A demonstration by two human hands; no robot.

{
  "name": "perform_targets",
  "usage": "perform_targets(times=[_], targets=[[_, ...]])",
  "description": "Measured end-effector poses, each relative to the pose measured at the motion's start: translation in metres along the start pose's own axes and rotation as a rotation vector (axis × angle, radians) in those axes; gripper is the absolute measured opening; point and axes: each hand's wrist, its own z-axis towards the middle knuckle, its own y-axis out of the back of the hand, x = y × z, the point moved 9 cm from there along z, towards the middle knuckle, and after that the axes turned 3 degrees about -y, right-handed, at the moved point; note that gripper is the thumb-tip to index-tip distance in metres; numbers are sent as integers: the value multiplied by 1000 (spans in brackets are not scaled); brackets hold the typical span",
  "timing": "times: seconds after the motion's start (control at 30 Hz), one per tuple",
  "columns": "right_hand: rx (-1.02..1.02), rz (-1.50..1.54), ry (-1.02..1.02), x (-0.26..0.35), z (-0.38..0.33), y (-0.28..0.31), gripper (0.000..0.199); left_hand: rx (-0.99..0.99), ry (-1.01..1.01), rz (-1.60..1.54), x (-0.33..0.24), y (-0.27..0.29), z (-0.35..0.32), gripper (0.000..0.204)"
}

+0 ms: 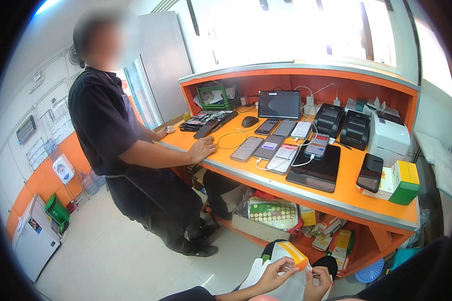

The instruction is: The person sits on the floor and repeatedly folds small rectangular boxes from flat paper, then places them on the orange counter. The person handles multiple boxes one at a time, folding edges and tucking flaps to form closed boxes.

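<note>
Low at the front, an orange, yellow and white carton (295, 256) sits between my two hands, over my lap. My left hand (275, 276) comes in from the lower left, its fingers closed in a pinch on the carton's near edge. On the other side, my right hand (317, 283) has its fingers curled against the carton's right corner. White material (286, 285) lies beneath and around my hands; whether it belongs to the carton I cannot tell.
A co-worker in dark clothes (105, 105) stands at the left of the orange counter (221, 156), hands on its top. Several phones (282, 158), a black tablet (314, 173), a laptop (279, 104), printers (389, 136) and small cartons (404, 183) lie there. Boxes (271, 213) fill the shelf below.
</note>
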Motion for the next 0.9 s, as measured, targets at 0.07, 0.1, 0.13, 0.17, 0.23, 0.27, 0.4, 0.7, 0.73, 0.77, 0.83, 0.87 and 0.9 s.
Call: perform_targets(times=[0.07, 0.1, 0.13, 0.17, 0.23, 0.27, 0.4, 0.7, 0.73, 0.77, 0.83, 0.87, 0.9], targets=[[19, -15, 9, 2, -2, -2, 10, -29, -77, 73, -9, 2, 0, 18], [26, -31, 4, 2, -2, -3, 10, -43, -114, 109, -14, 2, 0, 17], [32, -48, -1, 3, -3, -4, 10, -43, -94, 105, -13, 1, -1, 16], [28, -49, -3, 4, -4, -3, 9, -41, -74, 101, -12, -2, -3, 15], [16, -55, -10, 6, -5, -1, 9, -27, -34, 89, -9, -4, -3, 14], [13, -37, -20, 6, -5, 0, 9, -17, -14, 79, -7, -6, -4, 14], [19, -10, -45, 6, -6, 2, 9, 20, 17, 89, -2, -9, -4, 14], [20, 37, -73, 6, -7, 2, 9, 106, 25, 95, 1, -12, -2, 19], [24, 36, -64, 7, -7, 2, 9, 105, 33, 98, 2, -11, -1, 19], [39, 29, -61, 7, -7, 1, 10, 112, 29, 95, 1, -11, -1, 19], [67, 15, -52, 8, -7, 0, 10, 120, 38, 49, 3, -11, -1, 20], [70, 0, -53, 7, -7, 0, 11, 122, 49, 5, 5, -11, 0, 20], [73, -16, -53, 7, -7, 0, 11, 124, 60, -39, 7, -11, 0, 20]])
